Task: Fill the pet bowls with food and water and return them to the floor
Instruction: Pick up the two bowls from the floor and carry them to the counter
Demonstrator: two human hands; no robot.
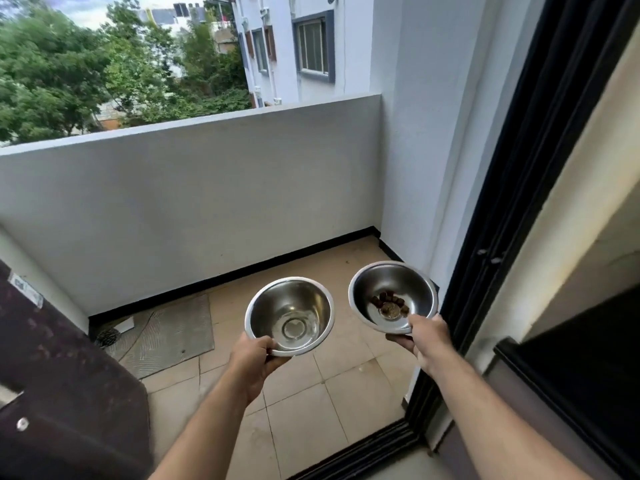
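I hold two steel bowls in the air over a balcony floor. My left hand (254, 360) grips the near rim of the water bowl (304, 306), which holds a shallow layer of clear water. My right hand (424, 337) pinches the near rim of the food bowl (408, 282), tilted slightly toward me. A small pile of brown kibble (389, 303) lies at its bottom. Both bowls hang side by side, apart from each other, well above the tiles.
The beige tiled balcony floor (329, 403) lies below. A grey mat (166, 336) lies at the left by the white parapet wall (190, 202). A black sliding door frame (502, 220) stands at the right, its track (363, 452) underfoot. A dark object (69, 393) fills the lower left.
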